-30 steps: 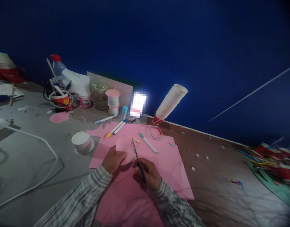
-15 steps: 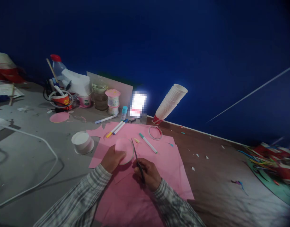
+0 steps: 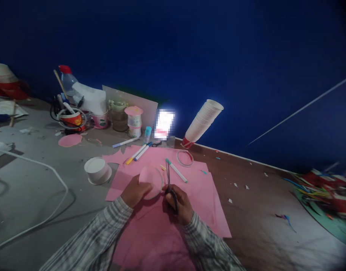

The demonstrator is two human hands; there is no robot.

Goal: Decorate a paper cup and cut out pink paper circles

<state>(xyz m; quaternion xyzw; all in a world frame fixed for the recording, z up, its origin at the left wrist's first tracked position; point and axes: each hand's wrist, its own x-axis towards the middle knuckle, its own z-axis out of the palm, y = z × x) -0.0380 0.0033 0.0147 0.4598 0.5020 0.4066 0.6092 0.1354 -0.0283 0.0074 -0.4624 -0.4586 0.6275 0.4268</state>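
My left hand is closed on a round pink paper piece, thumb on top, above the pink paper sheets. A greenish line runs along the piece's right edge. Just right of it, my right hand grips black-handled scissors, their blades pointing away from me and slightly apart from the paper piece. Beyond the blades lies a green-capped marker. A small yellowish scrap rests on the sheets beside it.
A white paper bowl stands left of the sheets. Yellow and blue markers lie at the back, near a glue stick. A stack of paper cups leans by the blue wall. A white cable curves across the left.
The scissors have moved right, away from the round paper piece, and their blades have turned more upright. The paper piece in my left hand has shifted slightly right.
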